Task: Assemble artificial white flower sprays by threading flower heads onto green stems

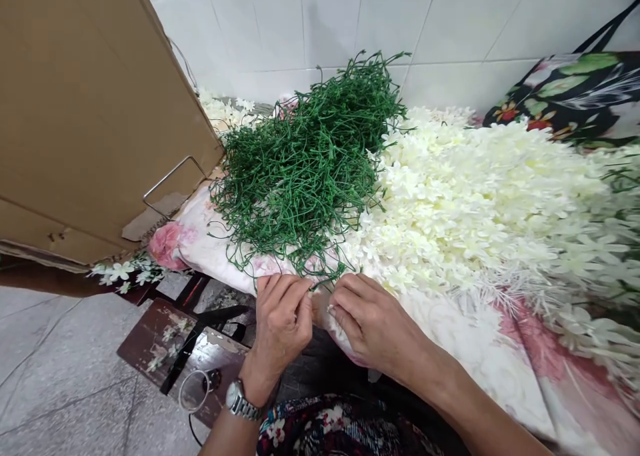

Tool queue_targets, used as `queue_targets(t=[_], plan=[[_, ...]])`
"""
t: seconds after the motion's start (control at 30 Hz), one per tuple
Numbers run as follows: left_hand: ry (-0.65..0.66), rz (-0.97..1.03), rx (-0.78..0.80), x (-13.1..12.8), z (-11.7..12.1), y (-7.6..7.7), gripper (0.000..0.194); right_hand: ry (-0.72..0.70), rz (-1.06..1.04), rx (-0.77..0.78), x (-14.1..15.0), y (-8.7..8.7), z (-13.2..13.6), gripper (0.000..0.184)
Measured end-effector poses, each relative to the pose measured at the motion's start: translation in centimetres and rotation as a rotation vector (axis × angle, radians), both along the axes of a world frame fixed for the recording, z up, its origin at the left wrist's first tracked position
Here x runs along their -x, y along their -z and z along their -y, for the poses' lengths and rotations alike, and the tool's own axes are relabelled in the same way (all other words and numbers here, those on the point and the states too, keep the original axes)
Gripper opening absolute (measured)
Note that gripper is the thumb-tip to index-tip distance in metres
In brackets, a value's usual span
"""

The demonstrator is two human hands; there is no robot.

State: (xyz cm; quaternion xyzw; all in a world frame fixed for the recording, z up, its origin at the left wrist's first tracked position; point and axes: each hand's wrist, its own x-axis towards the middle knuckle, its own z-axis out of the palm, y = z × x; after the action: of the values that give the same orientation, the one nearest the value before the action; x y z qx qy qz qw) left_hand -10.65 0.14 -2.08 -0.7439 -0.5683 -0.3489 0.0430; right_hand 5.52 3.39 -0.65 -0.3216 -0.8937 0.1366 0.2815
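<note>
My left hand (281, 319), with a metal watch on the wrist, has its fingers curled and pinched at the near edge of the pile of green plastic stems (305, 169). My right hand (367, 323) is also closed in a pinch, facing the left hand, and a thin green stem (325, 284) runs between the two. To the right of the stems lies a broad heap of small cream-white artificial flowers (475, 203). Both piles rest on a pink floral cloth (500, 356).
A large cardboard box (85, 109) leans at the left with a wire handle. A dark floral bag (575, 96) sits at the back right against the white tiled wall. Below the cloth's edge are a low brown stool (165, 349), loose flowers (125, 273) and grey floor tiles.
</note>
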Motion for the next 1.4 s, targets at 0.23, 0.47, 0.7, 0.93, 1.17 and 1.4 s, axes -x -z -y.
queue_targets(t=[0.23, 0.47, 0.7, 0.93, 1.17, 1.4], plan=[[-0.033, -0.047, 0.007, -0.5, -0.3, 0.0, 0.018, -0.020, -0.094, 0.164, -1.5, -0.8, 0.9, 0.024], [0.003, 0.234, -0.063, -1.5, 1.6, -1.2, 0.019, -0.021, -0.289, 0.123, -3.6, -2.0, 3.6, 0.018], [0.417, 1.260, 0.700, -5.4, 2.8, -2.3, 0.050, -0.055, -0.336, 0.113, -5.1, -2.4, 5.7, 0.019], [0.079, 1.597, 0.981, -8.3, 1.1, -3.7, 0.016, -0.102, -0.120, 0.031, -5.2, -0.9, 6.2, 0.027], [0.099, 1.446, 0.795, -8.4, 1.4, -2.8, 0.002, -0.010, -0.335, 0.080, -6.9, -1.9, 6.3, 0.018], [0.358, 0.910, 0.496, -8.5, 1.7, -2.8, 0.016, 0.260, -0.450, 0.209, -8.0, -2.9, 5.6, 0.008]])
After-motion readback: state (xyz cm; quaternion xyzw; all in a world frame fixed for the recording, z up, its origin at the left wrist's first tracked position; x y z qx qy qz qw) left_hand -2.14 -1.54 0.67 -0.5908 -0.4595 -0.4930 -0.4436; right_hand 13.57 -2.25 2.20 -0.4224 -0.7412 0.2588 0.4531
